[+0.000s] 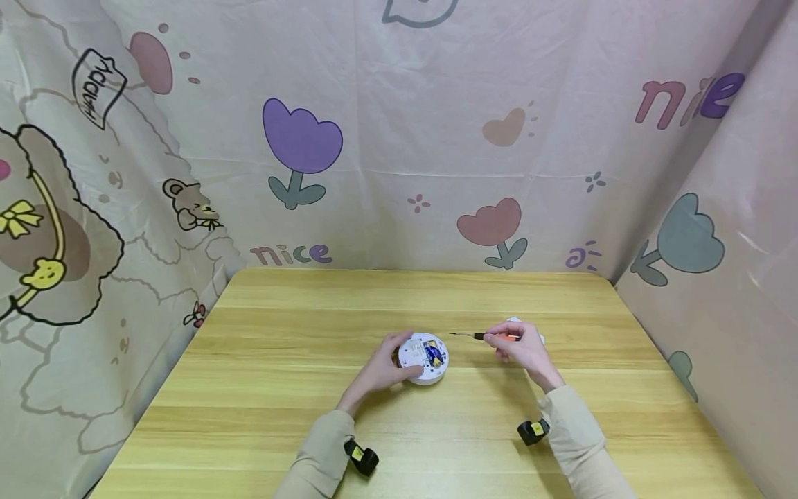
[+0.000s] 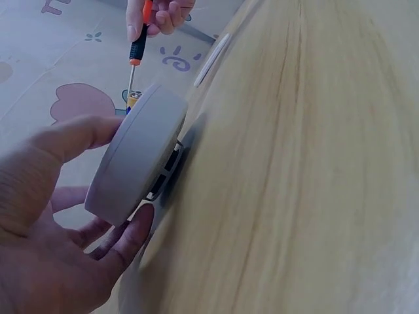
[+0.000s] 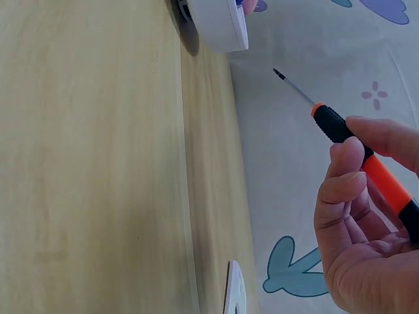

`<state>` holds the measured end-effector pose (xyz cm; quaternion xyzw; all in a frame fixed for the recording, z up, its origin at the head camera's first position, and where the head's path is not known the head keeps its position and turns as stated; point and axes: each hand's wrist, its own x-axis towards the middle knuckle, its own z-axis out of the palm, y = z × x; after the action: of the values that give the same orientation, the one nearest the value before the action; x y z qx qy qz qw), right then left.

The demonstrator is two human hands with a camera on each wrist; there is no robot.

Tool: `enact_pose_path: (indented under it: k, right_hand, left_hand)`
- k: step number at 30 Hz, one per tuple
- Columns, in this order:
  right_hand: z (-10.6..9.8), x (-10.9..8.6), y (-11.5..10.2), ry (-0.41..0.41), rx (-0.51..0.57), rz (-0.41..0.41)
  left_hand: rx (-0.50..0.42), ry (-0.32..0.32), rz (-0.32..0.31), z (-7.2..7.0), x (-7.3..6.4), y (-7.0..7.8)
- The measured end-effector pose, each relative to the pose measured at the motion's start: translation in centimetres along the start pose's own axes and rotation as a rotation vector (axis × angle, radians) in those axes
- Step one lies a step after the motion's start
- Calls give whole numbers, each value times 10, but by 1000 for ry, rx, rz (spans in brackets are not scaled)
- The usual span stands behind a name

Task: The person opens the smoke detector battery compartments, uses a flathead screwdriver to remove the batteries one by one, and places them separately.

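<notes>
Work on a round white plastic disc-shaped housing (image 1: 418, 360) with a slim screwdriver of orange and black handle and thin metal shaft (image 3: 332, 125). The housing is near the middle of a pale yellow wood-grained desk (image 1: 206, 416), labelled face upward. The left hand (image 1: 388, 360) is clamped on its edge, thumb above and other fingers lower down. The right hand (image 1: 520, 345) pinches the screwdriver by its handle between thumb and fingers, the shaft directed towards the housing.

Progress, as judged from this arrangement: housing and tool are both in hand, and the upper face is exposed. Contact is not yet made; the head view shows a gap between tip and rim, though the two overlap in the left wrist view. Any work of the tip on the housing therefore appears to remain.

Contents: the housing carries a blue and yellow rectangular block, apparently a battery (image 1: 434, 353), whose end rises above the rim in the left wrist view; whether it is fully seated cannot be told. A thin white plate with a rounded outline (image 2: 213, 60), possibly a cover, lies apart on the desk, partly hidden by the right hand in the head view.
</notes>
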<state>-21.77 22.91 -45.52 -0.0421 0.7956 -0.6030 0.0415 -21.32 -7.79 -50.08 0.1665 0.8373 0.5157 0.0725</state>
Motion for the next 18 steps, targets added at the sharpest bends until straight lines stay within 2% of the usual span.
enact_pose_path:
  k: [4,12,18]
  right_hand:
    - [0,-1,0,5,-1,-1]
    - [-1,-2,1,18,1,4]
    - [-2,-1,4,11,16,-26]
  left_hand:
    - [-32,-11,10,0,0,-1]
    - [-60,64,-21,-2,1,-1]
    - [-54,91,-28,-1,2,-4]
